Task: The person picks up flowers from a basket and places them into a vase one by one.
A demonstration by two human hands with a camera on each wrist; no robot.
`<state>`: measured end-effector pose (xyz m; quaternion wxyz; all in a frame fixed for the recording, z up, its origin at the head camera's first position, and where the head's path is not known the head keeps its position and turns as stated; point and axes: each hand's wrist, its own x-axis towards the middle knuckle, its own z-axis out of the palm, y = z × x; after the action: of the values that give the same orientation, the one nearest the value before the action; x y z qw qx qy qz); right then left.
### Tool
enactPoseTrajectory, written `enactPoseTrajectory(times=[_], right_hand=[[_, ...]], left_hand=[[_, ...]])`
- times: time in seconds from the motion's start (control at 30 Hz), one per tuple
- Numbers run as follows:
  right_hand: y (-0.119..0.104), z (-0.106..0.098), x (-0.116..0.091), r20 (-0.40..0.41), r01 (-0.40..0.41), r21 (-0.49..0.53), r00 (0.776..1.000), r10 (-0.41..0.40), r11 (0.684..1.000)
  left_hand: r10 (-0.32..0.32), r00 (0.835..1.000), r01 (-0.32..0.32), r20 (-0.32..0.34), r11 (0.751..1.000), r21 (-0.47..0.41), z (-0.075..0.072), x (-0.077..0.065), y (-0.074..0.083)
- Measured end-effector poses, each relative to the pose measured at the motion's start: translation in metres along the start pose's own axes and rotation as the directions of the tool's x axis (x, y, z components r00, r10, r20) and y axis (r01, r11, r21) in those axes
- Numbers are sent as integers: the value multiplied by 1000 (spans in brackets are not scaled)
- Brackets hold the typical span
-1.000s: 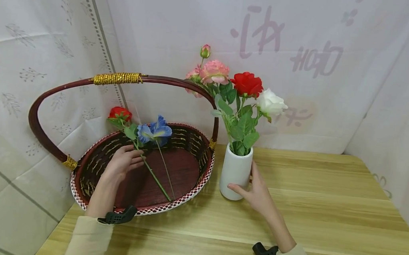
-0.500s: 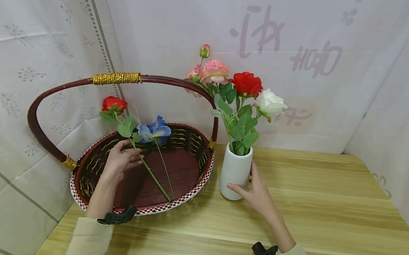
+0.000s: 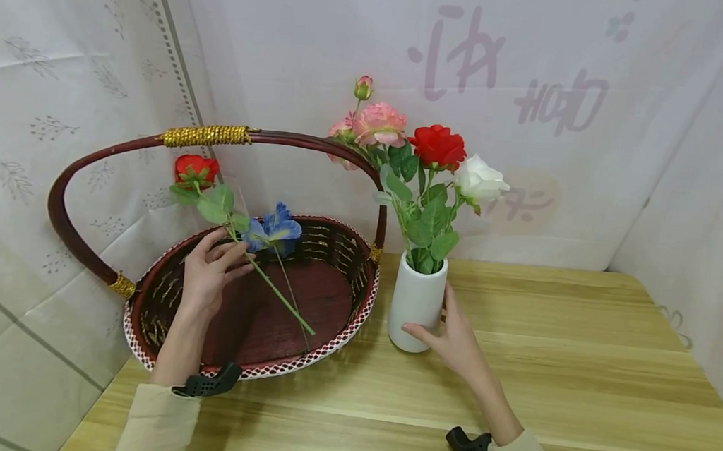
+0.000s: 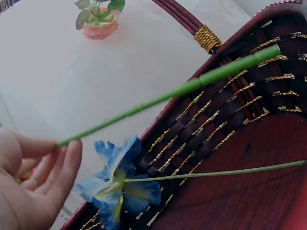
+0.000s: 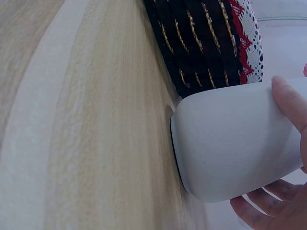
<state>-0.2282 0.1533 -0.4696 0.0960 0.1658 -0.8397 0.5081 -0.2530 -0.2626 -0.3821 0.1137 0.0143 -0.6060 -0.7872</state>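
My left hand [image 3: 206, 277] is over the wicker basket [image 3: 278, 311], pinching the green stem [image 4: 168, 97] of a red rose [image 3: 196, 172] between thumb and fingers. The rose's head tilts up to the left, and its cut end slants down to the right above the basket floor. A blue iris [image 3: 272, 231] lies in the basket, its thin stem against the front rim. My right hand [image 3: 457, 343] grips the white vase [image 3: 414, 304] from the right, thumb across its front. The vase stands upright on the table, holding a red rose [image 3: 438, 146], a white rose [image 3: 481, 180] and pink flowers [image 3: 378, 125].
The basket's tall arched handle [image 3: 205, 137], wrapped in gold cord, rises over the left hand and passes in front of the pink flowers. Patterned white cloth [image 3: 286, 50] hangs behind and at the sides. The wooden table [image 3: 549, 353] extends right of the vase.
The left hand has raised the red rose; its head moved up and left and its stem end lifted off the basket's front edge. The right hand and vase stayed put.
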Motion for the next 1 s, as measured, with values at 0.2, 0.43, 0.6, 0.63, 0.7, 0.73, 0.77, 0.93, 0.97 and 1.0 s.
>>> enactPoseTrajectory(times=[0.2,0.43,0.6,0.63,0.7,0.73,0.77,0.93,0.97,1.0], right_hand=[[0,0,0,-1,2,4,1000,-2,1000],[0,-1,0,-2,-2,5,1000,2,1000],[1,-1,0,-6,8,6,1000,-8,1000],[1,-1,0,-6,10,7,1000,-10,1000],[1,-1,0,-6,11,7,1000,-11,1000],[1,-1,0,-5,11,7,1000,-11,1000],[1,-1,0,-5,11,7,1000,-11,1000],[1,0,0,-4,14,4,1000,-14,1000],[1,0,0,-3,15,3,1000,-15,1000],[1,0,0,-3,15,3,1000,-15,1000]], left_hand=[[109,993,-107,45,993,-40,4,0,0],[202,975,-191,91,975,-113,8,0,-1],[240,964,-216,109,956,-198,9,0,-1],[245,963,-219,110,954,-203,10,0,-1],[252,960,-218,121,947,-238,10,0,-1],[255,959,-217,126,942,-255,10,0,-1],[260,957,-218,131,938,-270,10,-1,-1],[283,947,-215,154,912,-349,10,-1,0],[286,945,-214,158,908,-361,10,-2,1],[287,944,-211,161,903,-374,10,-2,1]])
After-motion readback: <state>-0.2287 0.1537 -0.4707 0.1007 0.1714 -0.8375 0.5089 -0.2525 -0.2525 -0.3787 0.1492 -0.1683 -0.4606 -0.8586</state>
